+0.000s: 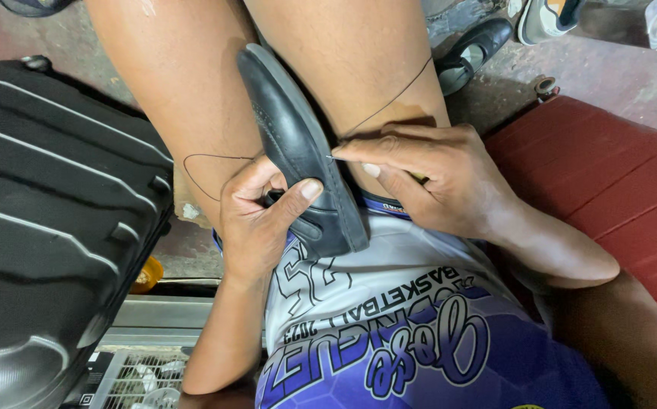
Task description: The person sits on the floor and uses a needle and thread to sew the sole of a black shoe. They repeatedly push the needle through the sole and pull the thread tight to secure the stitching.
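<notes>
Stained concrete floor, black suitcase (48,212) at left. Black shoe (298,151) wedged between knees. Left hand (256,216) clamped on shoe; right hand (427,178) pinching needle (331,157) at sole edge. Risk: slack thread (207,170) snagging; needle slip pricking thumb.

The black shoe's (298,144) heel end is covered by the left hand (256,216). The needle at the right hand's (427,178) fingertips is too small to be made out. The black suitcase (48,220) is cut off by the left edge.
</notes>
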